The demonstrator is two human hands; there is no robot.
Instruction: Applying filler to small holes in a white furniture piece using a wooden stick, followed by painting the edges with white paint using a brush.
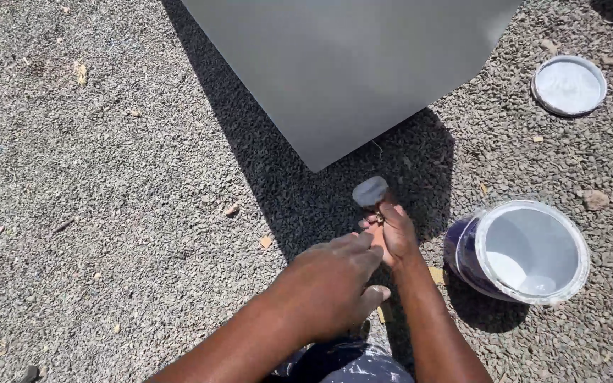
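My right hand (396,237) is closed around the handle of a small paint tool whose grey-coated head (370,191) sticks up above the fingers. My left hand (329,282) lies just in front of it, back upward and thumb apart. Its stretched fingertips meet the right hand's fingers at the handle, and that contact is partly hidden. Both hands hover over gravel in the shadow of a large grey painted panel (342,64). An open dark-blue paint bucket (462,255) with a white rim and pale grey paint inside stands just right of my right wrist.
The bucket's round lid (569,85) lies on the gravel at the upper right, paint side up. Small wood chips (266,242) are scattered over the gravel (108,177). Paint-stained clothing (342,362) shows at the bottom edge.
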